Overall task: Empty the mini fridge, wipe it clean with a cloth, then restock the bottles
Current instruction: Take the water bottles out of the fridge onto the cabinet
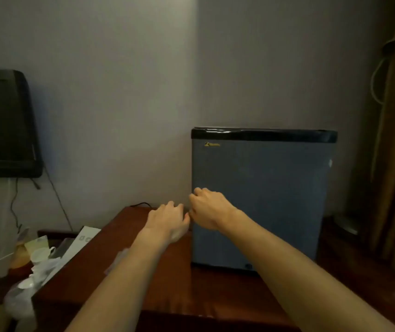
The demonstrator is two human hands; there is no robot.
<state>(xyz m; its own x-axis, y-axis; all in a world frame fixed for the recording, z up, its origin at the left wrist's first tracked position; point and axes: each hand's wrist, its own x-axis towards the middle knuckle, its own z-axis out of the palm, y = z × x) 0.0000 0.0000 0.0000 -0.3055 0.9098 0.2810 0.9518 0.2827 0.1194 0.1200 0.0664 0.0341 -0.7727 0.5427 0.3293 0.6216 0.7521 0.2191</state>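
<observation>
Wooden table, fridge (shut), hands perhaps gripping

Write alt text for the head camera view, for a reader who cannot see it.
Both of a person's bare hands reach to the left edge of a closed grey mini fridge on a dark wooden table; the right hand has its fingers curled at the door edge, the left hand just beside it. A dark television hangs on the wall at left, with clutter below.
</observation>
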